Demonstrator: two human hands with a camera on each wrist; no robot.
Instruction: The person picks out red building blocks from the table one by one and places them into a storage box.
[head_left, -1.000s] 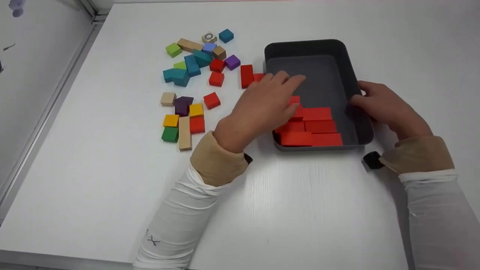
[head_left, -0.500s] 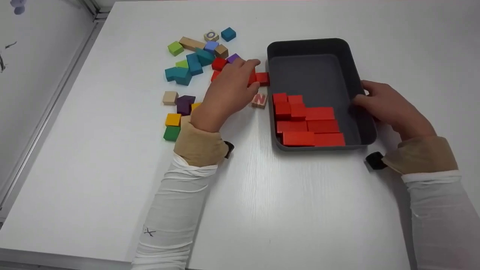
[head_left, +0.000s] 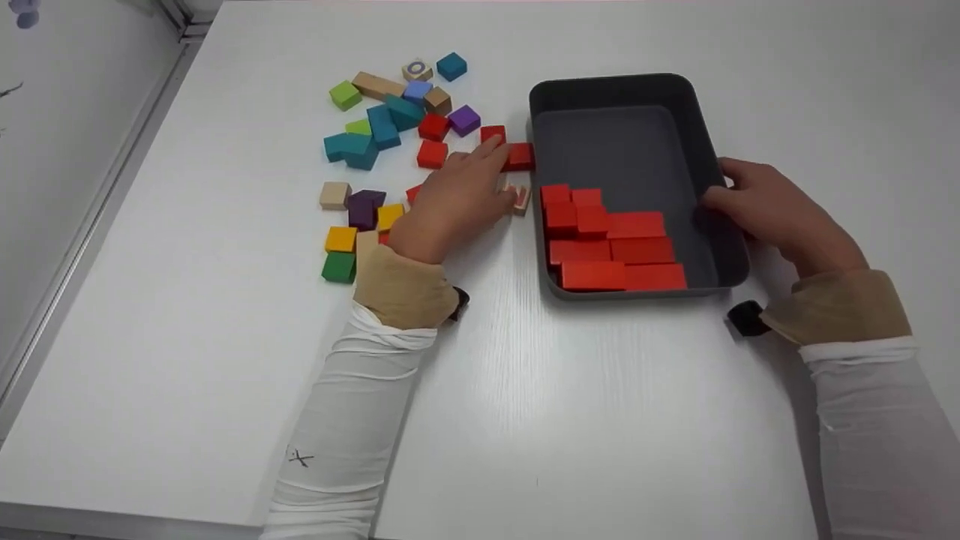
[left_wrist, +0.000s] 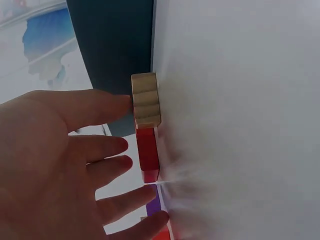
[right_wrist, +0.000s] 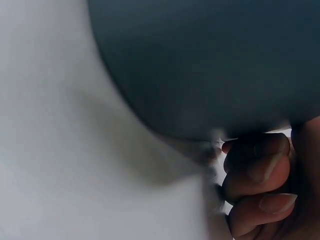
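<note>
In the head view my left hand (head_left: 461, 191) is over the table just left of a dark grey tray (head_left: 611, 96), fingers stretched toward a red block (head_left: 493, 135). Its thumb tip is right at a wooden block with a red letter (head_left: 522, 201), partly covered by the thumb. The left wrist view shows the thumb against the side of this wooden block (left_wrist: 146, 100), the other fingers spread and relaxed. Another red block (head_left: 520, 157) lies beside the tray's left wall. My right hand (head_left: 784, 214) grips the tray's right wall, thumb over the rim and fingers curled outside.
Several red blocks (head_left: 622, 274) lie in rows at the tray's near left. Left of my hand, loose blocks are scattered: teal (head_left: 384, 127), purple (head_left: 464, 120), green (head_left: 339, 267), yellow (head_left: 341, 239) and plain wood (head_left: 334, 195). A wall panel (head_left: 82, 150) borders the table's left side.
My left hand has moved left, from over the tray to the blocks beside it, and its thumb now overlaps the lettered block. The right hand has kept its grip on the tray.
</note>
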